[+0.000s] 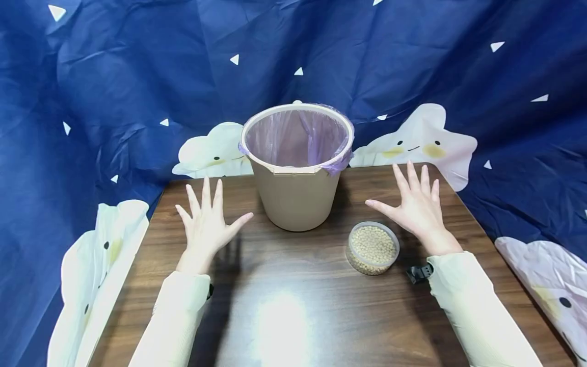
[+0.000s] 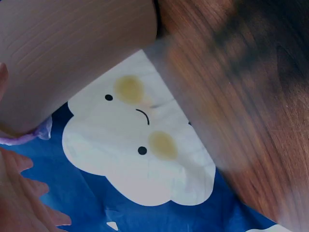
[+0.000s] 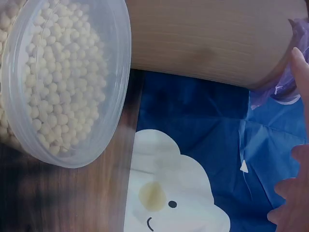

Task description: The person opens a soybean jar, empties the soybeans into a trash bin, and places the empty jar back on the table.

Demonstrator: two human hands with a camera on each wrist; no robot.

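Observation:
A beige bucket point(image 1: 298, 199), lined with a thin purple plastic bag point(image 1: 339, 162), stands toward the back of the table. My left hand point(image 1: 205, 229) is held left of it, fingers spread, holding nothing. On the other side my right hand point(image 1: 417, 206) is spread the same way, also holding nothing. Between that hand and the bucket sits a round clear tub point(image 1: 367, 267) filled with small pale round beans point(image 1: 373, 244). In the right wrist view the tub's translucent lid rim point(image 3: 118, 96) shows large at the left. The bucket's side point(image 2: 72, 48) fills the upper left of the left wrist view.
The dark wood-grain table point(image 1: 257, 285) reflects a bright light near its front. Behind and beside it hangs a blue cloth point(image 1: 137, 66) printed with white clouds, a star and triangles. A small black device point(image 1: 418, 274) is strapped at the right wrist.

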